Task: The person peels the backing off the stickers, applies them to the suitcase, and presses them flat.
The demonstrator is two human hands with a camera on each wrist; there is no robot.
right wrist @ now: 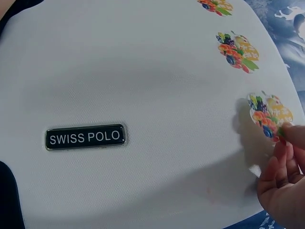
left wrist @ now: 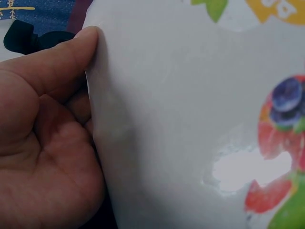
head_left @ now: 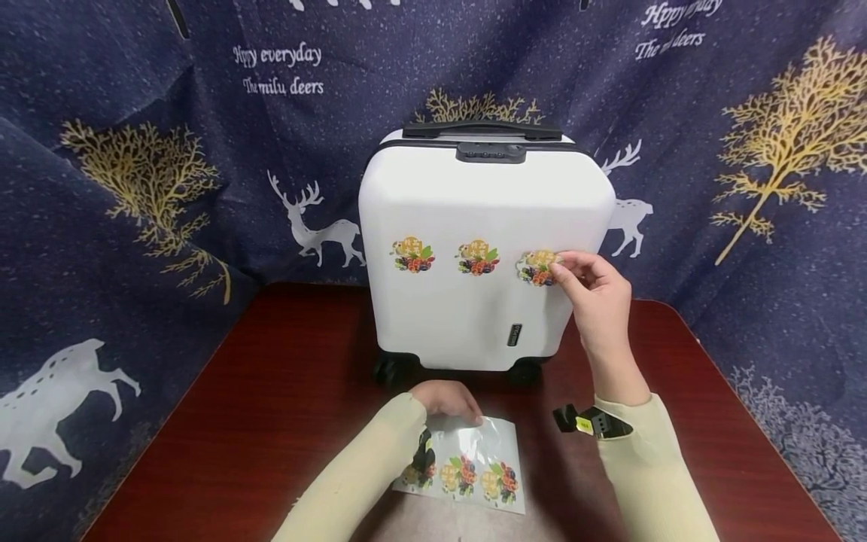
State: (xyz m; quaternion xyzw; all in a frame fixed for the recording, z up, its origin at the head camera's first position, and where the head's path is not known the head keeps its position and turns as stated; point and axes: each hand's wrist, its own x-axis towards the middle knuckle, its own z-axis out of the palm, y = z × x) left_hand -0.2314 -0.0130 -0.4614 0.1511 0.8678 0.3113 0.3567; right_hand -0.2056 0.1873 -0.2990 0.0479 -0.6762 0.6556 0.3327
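Observation:
A white suitcase [head_left: 484, 181] stands upright with two fruit stickers, the left sticker [head_left: 412, 255] and the middle sticker [head_left: 477, 258], flat on its front. My right hand [head_left: 599, 290] pinches a third fruit sticker [right wrist: 264, 112] by its edge between thumb and fingertips. This sticker is level with the others, close over the suitcase front, and casts a shadow on it. Lower down, my left hand [head_left: 447, 399] holds a glossy sticker sheet [head_left: 504, 444] by its edge, the thumb at the margin and the other fingers partly hidden behind it. Several fruit stickers remain on the sheet.
The suitcase rests on a dark red table [head_left: 291, 406], its black wheels [head_left: 389, 369] at the bottom. A SWISS POLO badge [right wrist: 86, 137] is on the lower front. Behind hangs a blue cloth [head_left: 271, 150] printed with deer and trees.

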